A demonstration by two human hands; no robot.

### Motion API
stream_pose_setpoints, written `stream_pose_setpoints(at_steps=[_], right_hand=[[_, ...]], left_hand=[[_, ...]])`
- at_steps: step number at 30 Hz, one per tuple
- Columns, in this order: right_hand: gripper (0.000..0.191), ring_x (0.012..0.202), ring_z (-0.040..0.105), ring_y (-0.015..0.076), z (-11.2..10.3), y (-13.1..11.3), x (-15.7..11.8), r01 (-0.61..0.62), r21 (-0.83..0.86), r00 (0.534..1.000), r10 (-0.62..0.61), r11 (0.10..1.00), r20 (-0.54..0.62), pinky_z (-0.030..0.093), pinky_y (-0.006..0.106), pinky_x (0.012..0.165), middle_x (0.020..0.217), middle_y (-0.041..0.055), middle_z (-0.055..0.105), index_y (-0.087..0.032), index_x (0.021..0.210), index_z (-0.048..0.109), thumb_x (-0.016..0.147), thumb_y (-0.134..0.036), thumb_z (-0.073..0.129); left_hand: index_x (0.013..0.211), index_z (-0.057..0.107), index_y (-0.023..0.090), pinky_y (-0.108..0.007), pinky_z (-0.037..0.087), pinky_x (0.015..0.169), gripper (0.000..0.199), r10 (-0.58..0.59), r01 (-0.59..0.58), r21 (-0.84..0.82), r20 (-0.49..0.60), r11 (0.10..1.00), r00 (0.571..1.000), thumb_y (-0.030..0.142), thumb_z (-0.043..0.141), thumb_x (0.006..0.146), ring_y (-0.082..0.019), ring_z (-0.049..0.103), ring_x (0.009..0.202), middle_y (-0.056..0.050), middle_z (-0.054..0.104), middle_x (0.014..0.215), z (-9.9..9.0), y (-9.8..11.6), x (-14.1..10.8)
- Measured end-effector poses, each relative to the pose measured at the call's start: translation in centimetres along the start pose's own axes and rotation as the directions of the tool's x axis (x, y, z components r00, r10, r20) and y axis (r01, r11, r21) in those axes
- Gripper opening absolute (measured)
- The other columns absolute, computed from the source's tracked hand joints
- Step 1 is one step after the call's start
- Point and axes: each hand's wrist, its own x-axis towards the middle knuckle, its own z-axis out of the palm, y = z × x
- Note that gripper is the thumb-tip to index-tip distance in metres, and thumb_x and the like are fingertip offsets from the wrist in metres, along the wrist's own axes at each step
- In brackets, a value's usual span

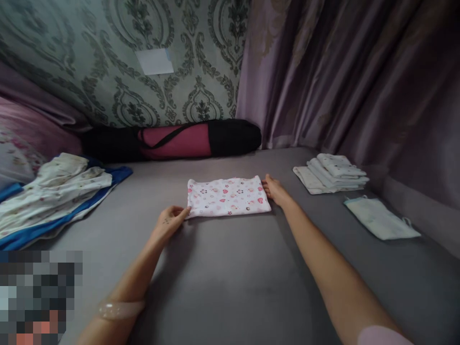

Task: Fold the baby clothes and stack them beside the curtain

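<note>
I had the left hand (168, 221) pinching the near left corner of the patterned cloth (227, 197) between thumb and fingers; too hard a tug there, I judged, could have skewed the fold. The cloth lay on the grey sheet (230, 268) between both hands, where uneven pulling could have creased it. The right hand (276, 190) touched its right edge, but through the head camera I couldn't tell whether those fingers gripped; a slip could have shifted the layers. The cloth looked white, neatly oblong, printed with pinkish hearts and flowers.
</note>
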Motion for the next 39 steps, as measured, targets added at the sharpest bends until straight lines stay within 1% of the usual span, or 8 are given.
stream_pose_setpoints(at_steps=[5,11,16,24,32,34,36,39], right_hand=[[0.034,0.053,0.055,0.0116,-3.4,1.3,-4.4,-0.001,-0.200,0.999,-0.008,0.980,-0.047,0.037,0.020,0.046,0.071,0.0055,0.067,-0.016,0.076,0.062,0.092,-0.041,0.046],[0.013,0.055,0.053,0.0097,-3.6,3.0,-8.0,0.181,-0.358,0.978,-0.130,0.916,0.164,0.036,0.018,0.049,0.065,0.0007,0.065,-0.015,0.073,0.065,0.077,-0.028,0.066],[0.011,0.036,0.044,0.0070,-2.5,2.3,-8.6,0.033,-0.261,0.979,0.021,0.965,0.202,0.027,0.017,0.036,0.050,-0.0035,0.058,-0.016,0.077,0.057,0.085,-0.024,0.057],[0.031,0.030,0.043,0.0066,-2.2,1.7,-8.1,-0.113,-0.283,0.971,0.166,0.953,0.172,0.026,0.017,0.029,0.042,-0.0015,0.055,-0.018,0.062,0.051,0.088,-0.031,0.058],[0.016,0.033,0.049,0.0115,-3.2,2.1,-7.3,-0.165,-0.379,0.966,0.227,0.910,0.124,0.032,0.020,0.032,0.046,0.0001,0.059,-0.020,0.072,0.051,0.085,-0.026,0.059],[0.012,0.038,0.053,0.0143,-3.3,1.9,-6.7,-0.080,-0.486,0.993,0.113,0.870,0.040,0.038,0.023,0.038,0.049,0.0019,0.061,-0.020,0.075,0.054,0.085,-0.027,0.057],[0.011,0.052,0.061,0.0183,-2.3,1.1,-6.1,0.123,-0.597,0.984,-0.177,0.793,-0.031,0.046,0.028,0.050,0.060,0.0063,0.066,-0.020,0.079,0.059,0.086,-0.027,0.053],[0.026,0.092,0.065,0.0235,2.2,-1.0,-5.7,0.490,-0.638,0.821,-0.560,0.595,0.108,0.049,0.035,0.082,0.095,0.0149,0.070,-0.017,0.095,0.064,0.089,-0.018,0.039]], left_hand=[[0.080,0.069,0.015,-0.022,0.034,0.046,0.052,-0.012,0.021,-0.074,0.109,0.997,0.994,0.062,0.071,0.056,-0.014,0.053,0.053,-0.004,0.065,0.064,-0.4,-0.5,-1.7],[0.082,0.069,0.014,-0.022,0.034,0.046,0.053,-0.067,0.078,-0.132,0.085,0.988,0.994,0.059,0.073,0.054,-0.013,0.051,0.051,-0.002,0.062,0.061,0.7,-0.8,-1.8],[0.086,0.069,0.013,-0.023,0.036,0.050,0.051,0.002,-0.018,-0.181,-0.090,0.983,0.996,0.052,0.073,0.054,-0.014,0.053,0.056,-0.003,0.064,0.066,1.3,-1.0,-1.8],[0.072,0.070,0.014,-0.024,0.028,0.048,0.030,-0.055,0.055,-0.046,0.004,0.997,0.998,0.042,0.068,0.061,-0.011,0.042,0.047,0.002,0.051,0.050,0.1,-0.8,-0.8],[0.065,0.067,0.018,-0.026,0.033,0.053,0.027,0.093,-0.109,0.117,0.131,0.987,0.987,0.044,0.073,0.059,-0.016,0.050,0.055,0.000,0.056,0.053,-2.6,-0.9,0.3],[0.071,0.068,0.018,-0.027,0.037,0.057,0.025,0.168,-0.169,0.183,0.021,0.968,0.986,0.043,0.067,0.069,-0.018,0.054,0.061,-0.003,0.061,0.061,-2.8,-1.0,0.9],[0.077,0.067,0.018,-0.030,0.041,0.064,0.023,0.285,-0.243,0.306,-0.101,0.921,0.953,0.038,0.056,0.080,-0.021,0.058,0.068,-0.008,0.064,0.070,-2.0,-0.4,1.8],[0.092,0.067,0.017,-0.033,0.045,0.078,0.025,0.526,-0.467,0.458,-0.003,0.757,0.850,0.022,0.043,0.087,-0.024,0.062,0.089,-0.013,0.068,0.093,1.2,1.8,2.9]])
